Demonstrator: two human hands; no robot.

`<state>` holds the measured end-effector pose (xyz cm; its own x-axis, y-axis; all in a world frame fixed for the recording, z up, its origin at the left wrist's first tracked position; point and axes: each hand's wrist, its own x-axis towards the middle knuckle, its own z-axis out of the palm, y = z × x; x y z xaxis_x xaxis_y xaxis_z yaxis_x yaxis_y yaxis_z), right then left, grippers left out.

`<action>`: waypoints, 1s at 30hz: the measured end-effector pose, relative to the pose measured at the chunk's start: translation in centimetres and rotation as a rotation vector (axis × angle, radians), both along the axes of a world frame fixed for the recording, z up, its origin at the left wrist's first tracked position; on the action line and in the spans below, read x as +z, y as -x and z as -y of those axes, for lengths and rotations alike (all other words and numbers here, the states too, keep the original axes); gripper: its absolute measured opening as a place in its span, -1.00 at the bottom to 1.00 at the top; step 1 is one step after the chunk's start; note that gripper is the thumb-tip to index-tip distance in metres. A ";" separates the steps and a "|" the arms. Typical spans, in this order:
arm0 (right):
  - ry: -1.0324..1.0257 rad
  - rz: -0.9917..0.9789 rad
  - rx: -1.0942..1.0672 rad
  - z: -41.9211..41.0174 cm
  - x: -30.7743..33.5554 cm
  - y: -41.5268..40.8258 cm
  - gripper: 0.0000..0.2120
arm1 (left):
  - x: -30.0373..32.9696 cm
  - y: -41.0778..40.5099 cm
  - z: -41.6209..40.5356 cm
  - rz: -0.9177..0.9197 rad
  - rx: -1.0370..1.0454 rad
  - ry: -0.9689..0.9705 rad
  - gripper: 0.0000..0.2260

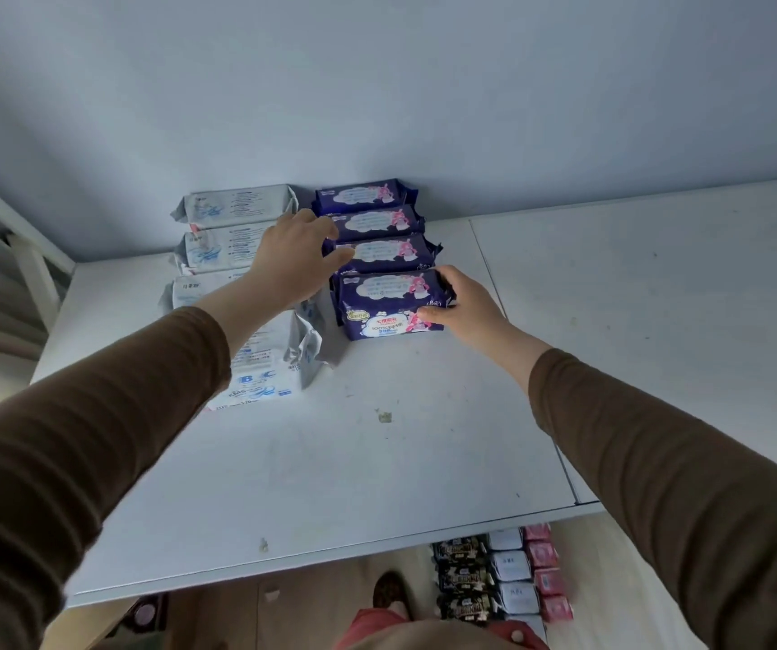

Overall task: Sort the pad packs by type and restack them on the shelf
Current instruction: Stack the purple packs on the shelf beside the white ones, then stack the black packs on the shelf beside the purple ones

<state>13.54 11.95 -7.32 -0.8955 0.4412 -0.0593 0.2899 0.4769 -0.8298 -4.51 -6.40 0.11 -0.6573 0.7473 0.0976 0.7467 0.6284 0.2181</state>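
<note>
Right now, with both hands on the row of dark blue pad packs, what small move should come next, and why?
Probably push the front dark blue plastic pad pack back against the dark blue pack behind it. The right hand grips its right end, while the left hand touches the packs behind. It sits slightly askew, ahead of a row already sorted beside the white pad packs.

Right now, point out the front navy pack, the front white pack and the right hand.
front navy pack (388, 300), head view, top face.
front white pack (264, 368), head view, top face near its label.
right hand (464, 304), head view, back of the hand.
</note>
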 end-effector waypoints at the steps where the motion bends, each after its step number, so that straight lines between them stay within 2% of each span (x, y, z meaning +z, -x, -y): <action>1: -0.018 0.000 -0.014 0.2 -0.1 0.2 -0.50 | 0.2 -0.4 0.5 -0.007 0.002 -0.008 -0.61; 7: -0.061 -0.039 -0.129 1.4 -0.3 -0.7 -0.42 | 0.3 -3.7 2.5 -0.021 -0.001 -0.048 -0.65; 12: -0.136 -0.060 -0.158 1.7 1.2 -4.4 -0.35 | -0.2 -7.8 2.9 -0.042 -0.018 -0.128 -0.71; 18: -0.224 -0.036 0.016 2.1 3.1 -13.7 -0.51 | -1.1 -17.8 3.7 -0.067 -0.028 -0.164 -0.70; 23: -0.270 -0.054 0.172 3.3 2.8 -23.4 -0.57 | -2.8 -29.0 5.1 -0.004 0.025 -0.163 -0.70; 30: -0.252 -0.090 0.192 5.9 -1.1 -35.8 -0.72 | -6.8 -41.6 7.8 0.138 0.029 -0.163 -0.75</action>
<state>49.37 6.09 -8.42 -0.9605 0.2542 0.1131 0.1056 0.7091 -0.6971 37.05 -14.24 -6.73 -0.6937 0.7097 0.1230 0.6850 0.5972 0.4173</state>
